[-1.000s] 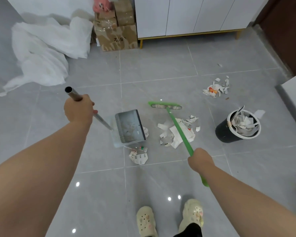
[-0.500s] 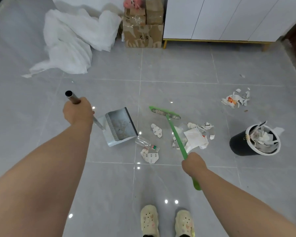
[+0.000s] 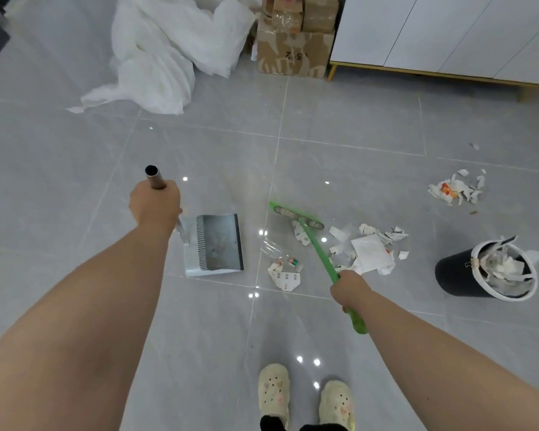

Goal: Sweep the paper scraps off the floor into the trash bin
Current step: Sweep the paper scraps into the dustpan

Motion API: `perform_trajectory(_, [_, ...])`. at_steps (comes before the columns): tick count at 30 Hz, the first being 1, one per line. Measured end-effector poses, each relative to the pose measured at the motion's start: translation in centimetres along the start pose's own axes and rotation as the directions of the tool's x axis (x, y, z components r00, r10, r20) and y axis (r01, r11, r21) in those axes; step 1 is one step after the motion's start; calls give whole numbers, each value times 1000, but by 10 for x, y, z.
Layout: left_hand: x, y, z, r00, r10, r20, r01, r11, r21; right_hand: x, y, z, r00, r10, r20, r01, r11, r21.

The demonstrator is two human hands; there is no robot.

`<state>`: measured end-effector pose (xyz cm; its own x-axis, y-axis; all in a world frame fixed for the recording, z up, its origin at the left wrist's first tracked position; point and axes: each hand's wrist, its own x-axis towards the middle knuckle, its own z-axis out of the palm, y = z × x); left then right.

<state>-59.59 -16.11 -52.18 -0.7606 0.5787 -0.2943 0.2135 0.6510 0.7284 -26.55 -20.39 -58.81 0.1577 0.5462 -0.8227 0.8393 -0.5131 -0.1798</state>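
Observation:
My left hand [image 3: 155, 204] grips the metal handle of a grey dustpan [image 3: 216, 244] that rests on the floor tiles. My right hand [image 3: 349, 289] grips the green handle of a broom [image 3: 316, 247], whose head lies on the floor just right of the dustpan's mouth. Torn paper scraps [image 3: 369, 250] lie in a heap right of the broom handle. A few more scraps [image 3: 285, 270] sit between the dustpan and the broom. Another small pile of scraps [image 3: 453, 190] lies farther right. The black trash bin [image 3: 458, 276] with a white rim stands at the right, stuffed with paper.
A crumpled white sheet [image 3: 168, 48] lies at the far left, with cardboard boxes [image 3: 293, 42] beside it. A white cabinet [image 3: 442, 35] on thin legs stands at the far right. My two feet in pale clogs [image 3: 305, 399] are at the bottom.
The view has swung, shifting everything rightward in frame. The dustpan now lies squarer, apart from the scraps. The broom head has moved nearer to the scraps beside the dustpan.

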Motion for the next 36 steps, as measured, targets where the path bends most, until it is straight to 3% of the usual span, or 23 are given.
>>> perform_trajectory(5, [-16, -23, 15, 997, -28, 73, 26, 999, 29, -2, 12, 5, 998, -10, 69, 8, 1000, 22])
perform_trajectory(12, [-47, -44, 34, 977, -205, 57, 210, 973, -92, -22, 34, 33, 988, 10, 157, -20, 998, 66])
perform_trajectory(21, [-94, -51, 53, 971, -170, 168, 187, 978, -89, -80, 34, 34, 926, -42, 375, -90, 940, 328])
perform_trajectory(25, [-108, -58, 50, 966, -149, 213, 165, 984, -60, -98, 61, 13, 936, -88, 342, -68, 905, 419])
perform_trajectory(29, [-126, -66, 51, 953, -137, 269, 167, 982, -93, -100, 97, 19, 978, -87, 189, 17, 939, 344])
perform_trajectory(32, [-149, -74, 58, 954, -139, 266, 168, 982, -90, -94, 121, 25, 992, -36, 121, -6, 943, 332])
perform_trajectory(36, [-174, -82, 64, 972, -109, 206, 122, 991, -50, -101, 134, 26, 976, 50, 214, -128, 922, 366])
